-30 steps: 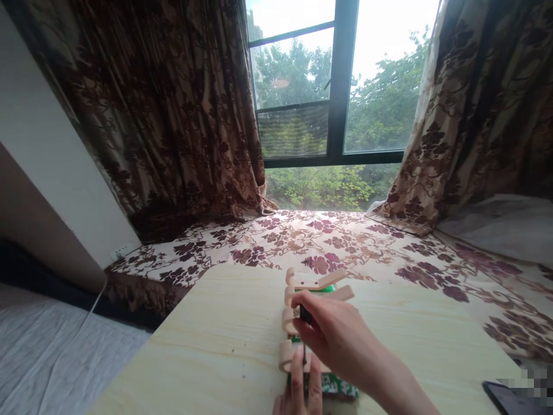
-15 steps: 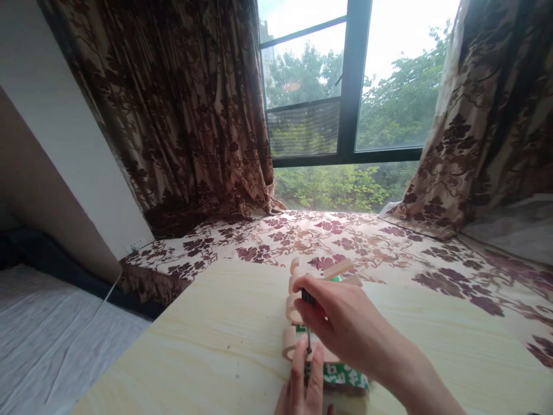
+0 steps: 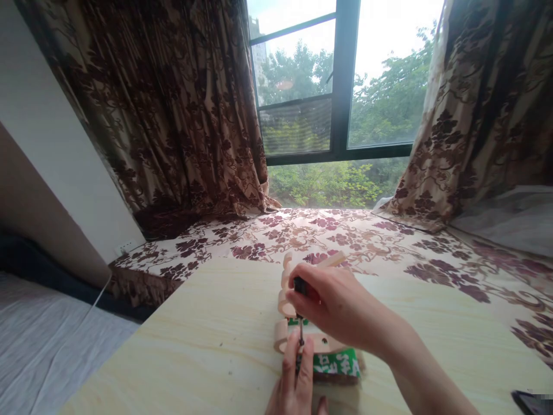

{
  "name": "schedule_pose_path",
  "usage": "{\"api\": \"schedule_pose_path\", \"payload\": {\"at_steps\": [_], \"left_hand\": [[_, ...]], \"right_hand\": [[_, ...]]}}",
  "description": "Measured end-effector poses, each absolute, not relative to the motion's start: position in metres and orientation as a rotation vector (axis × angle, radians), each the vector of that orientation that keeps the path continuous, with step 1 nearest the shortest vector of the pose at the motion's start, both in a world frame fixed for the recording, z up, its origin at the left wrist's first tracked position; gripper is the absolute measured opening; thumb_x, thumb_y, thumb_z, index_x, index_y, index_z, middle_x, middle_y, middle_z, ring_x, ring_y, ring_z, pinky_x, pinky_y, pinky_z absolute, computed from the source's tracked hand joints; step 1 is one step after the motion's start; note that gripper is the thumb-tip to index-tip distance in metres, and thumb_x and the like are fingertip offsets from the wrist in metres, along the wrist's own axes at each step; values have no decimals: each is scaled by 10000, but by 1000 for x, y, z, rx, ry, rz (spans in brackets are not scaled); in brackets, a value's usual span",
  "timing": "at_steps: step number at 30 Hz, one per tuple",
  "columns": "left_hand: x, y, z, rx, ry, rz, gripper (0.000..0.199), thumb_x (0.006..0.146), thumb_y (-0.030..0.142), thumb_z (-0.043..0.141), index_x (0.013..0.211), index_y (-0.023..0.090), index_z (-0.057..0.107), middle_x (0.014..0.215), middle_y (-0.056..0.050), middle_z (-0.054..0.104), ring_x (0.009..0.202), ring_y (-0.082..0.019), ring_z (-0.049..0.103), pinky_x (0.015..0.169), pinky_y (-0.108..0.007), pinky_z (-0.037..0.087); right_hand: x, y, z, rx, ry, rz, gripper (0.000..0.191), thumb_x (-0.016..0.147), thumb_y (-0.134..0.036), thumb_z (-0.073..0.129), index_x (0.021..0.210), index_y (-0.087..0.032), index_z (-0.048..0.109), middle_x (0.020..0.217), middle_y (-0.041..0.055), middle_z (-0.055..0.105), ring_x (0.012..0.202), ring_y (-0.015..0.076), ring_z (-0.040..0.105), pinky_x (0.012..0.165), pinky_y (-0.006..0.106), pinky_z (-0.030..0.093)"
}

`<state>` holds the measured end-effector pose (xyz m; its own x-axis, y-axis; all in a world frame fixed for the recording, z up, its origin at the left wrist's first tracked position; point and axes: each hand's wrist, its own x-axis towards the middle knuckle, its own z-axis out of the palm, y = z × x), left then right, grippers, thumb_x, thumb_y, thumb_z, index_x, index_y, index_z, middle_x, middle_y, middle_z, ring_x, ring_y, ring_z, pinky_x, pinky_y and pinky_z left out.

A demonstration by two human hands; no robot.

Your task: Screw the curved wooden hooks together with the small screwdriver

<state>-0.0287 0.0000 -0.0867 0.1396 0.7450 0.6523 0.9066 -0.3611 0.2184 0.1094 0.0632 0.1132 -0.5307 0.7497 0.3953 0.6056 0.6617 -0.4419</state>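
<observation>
My right hand [image 3: 332,300] is closed round the dark handle of a screwdriver [image 3: 301,328], whose metal shaft points down between two fingers of my left hand [image 3: 296,374]. Those left fingers are apart, pressing on the near end of a pale pink curved piece [image 3: 334,343]. Beneath the piece lies a green packet with white lettering [image 3: 337,364]. Other pale hooked parts [image 3: 286,302] stand just beyond, partly hidden by my right hand. The screwdriver's tip is too small to make out.
The pale wooden board [image 3: 181,340] carries all this. Behind it spreads a flowered cloth [image 3: 345,230] below the window. A dark flat object [image 3: 529,402] lies at the lower right edge. A grey bed cover [image 3: 64,340] is at the left.
The view has shifted slightly, bringing the dark object at the lower right into sight. My right hand has turned a little on the handle, and a dark hole now shows in the pale piece.
</observation>
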Motion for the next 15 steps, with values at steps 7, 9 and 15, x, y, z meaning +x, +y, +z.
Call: {"api": "schedule_pose_path", "payload": {"at_steps": [7, 9, 15], "left_hand": [[-20, -5, -79, -2175, -1672, -1172, 935, 628, -8, 540, 1481, 265, 273, 1475, -105, 429, 1173, -275, 601, 801, -277, 593], [-20, -6, -77, -2190, -1666, -1197, 934, 631, -22, 525, 1483, 263, 268, 1477, -115, 423, 1195, -270, 585, 819, -276, 586], [-18, -9, -70, -2196, -1669, -1233, 928, 661, -24, 526, 1492, 271, 235, 1511, -107, 368, 1215, -268, 569, 841, -291, 578]], "right_hand": [[110, 66, 110, -1088, -2298, 306, 187, 880, -276, 512, 719, -188, 482, 634, -10, 538, 573, 100, 425, 535, 248, 238], [110, 66, 109, -1131, -2281, 273, 227, 888, -299, 515, 700, -188, 452, 634, -9, 528, 576, 100, 422, 537, 249, 232], [112, 61, 113, -1002, -2321, 350, 69, 859, -226, 530, 799, -194, 535, 655, -30, 536, 581, 94, 422, 538, 240, 234]]}}
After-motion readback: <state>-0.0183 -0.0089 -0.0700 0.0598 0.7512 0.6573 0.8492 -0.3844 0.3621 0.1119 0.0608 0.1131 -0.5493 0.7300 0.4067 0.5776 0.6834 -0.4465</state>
